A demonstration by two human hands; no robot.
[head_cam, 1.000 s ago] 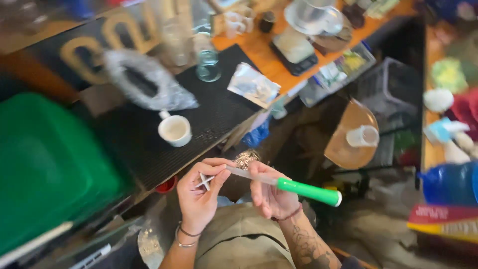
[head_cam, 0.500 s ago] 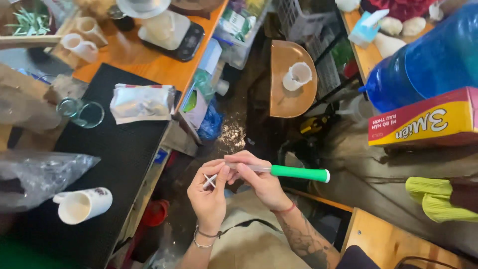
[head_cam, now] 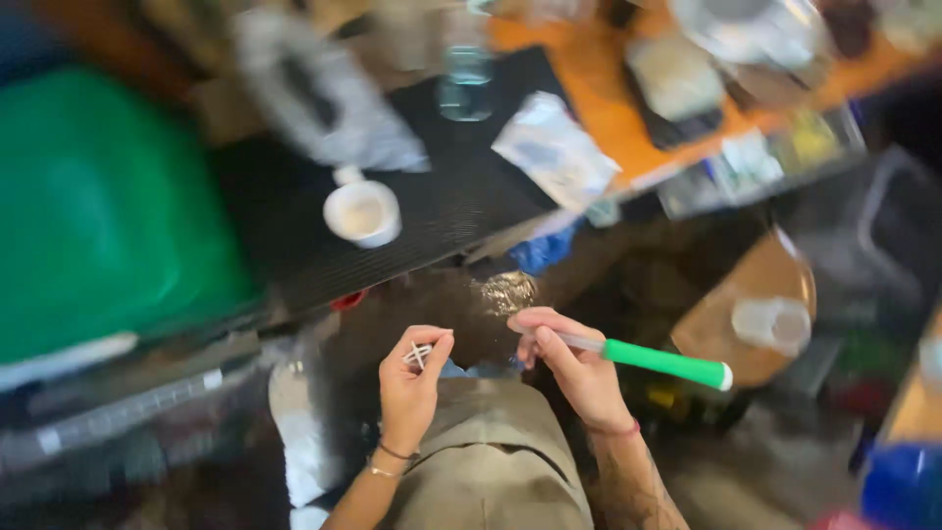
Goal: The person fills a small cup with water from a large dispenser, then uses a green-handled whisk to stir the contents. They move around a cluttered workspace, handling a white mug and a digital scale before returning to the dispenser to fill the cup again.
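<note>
Green-handled tool (head_cam: 659,361) is sitting in the right hand (head_cam: 579,378), pinched up near the metal shaft with the handle sticking out to the right, so the working tip is pointing left toward the other hand. Choking up on it that close to the tip looks like a fine-control grip, I'd guess. The left hand (head_cam: 410,388) is closing its thumb and fingertips on a small pale metal-looking piece (head_cam: 419,353), which is too tiny and blurred to say what it is. Both hands are hovering over the person's lap, near each other but not touching, with a gap between the tool tip and the little piece.

Everything is being held low in front of the body, off the bench (head_cam: 608,108), probably because the bench is crowded. A black ribbed mat (head_cam: 461,206) is lying on it, carrying a white mug (head_cam: 363,211), a crumpled clear plastic bag (head_cam: 314,93), a small sealed packet (head_cam: 554,157) and a glass (head_cam: 465,79) further back. A big green bin or lid (head_cam: 98,206) is filling the left side. Off to the right, a round wooden stool (head_cam: 746,314) is holding a clear plastic cup (head_cam: 773,324). The frame is pretty motion-blurred, so finer details are a no-go.
</note>
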